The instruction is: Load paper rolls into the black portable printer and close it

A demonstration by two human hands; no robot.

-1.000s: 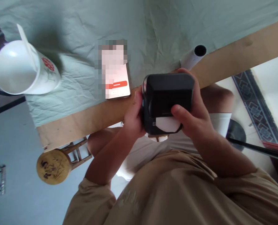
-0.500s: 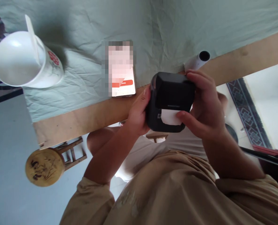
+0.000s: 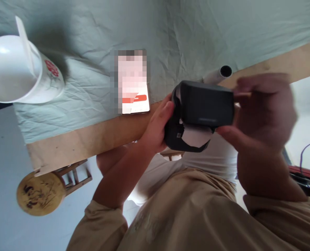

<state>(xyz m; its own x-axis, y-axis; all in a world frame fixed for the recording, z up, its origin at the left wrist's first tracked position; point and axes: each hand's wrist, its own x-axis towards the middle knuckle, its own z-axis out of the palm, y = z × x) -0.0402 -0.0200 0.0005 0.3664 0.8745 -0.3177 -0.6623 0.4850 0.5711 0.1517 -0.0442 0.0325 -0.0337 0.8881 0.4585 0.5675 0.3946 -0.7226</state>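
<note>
Two-handed, holding up black device (image 3: 200,109) at wooden table edge (image 3: 92,143), showing white paper (image 3: 196,136) at front. Clamped along left side by left hand (image 3: 161,122); met at right edge by right hand (image 3: 264,115) (blurred, so cannot tell whether clamped). Farther left, on pale green cloth (image 3: 92,80): lit phone (image 3: 142,106), then white cup (image 3: 49,83) with utensil (image 3: 25,43) leaning inside.

Wooden stool (image 3: 41,193) on pale floor (image 3: 3,181)
</note>
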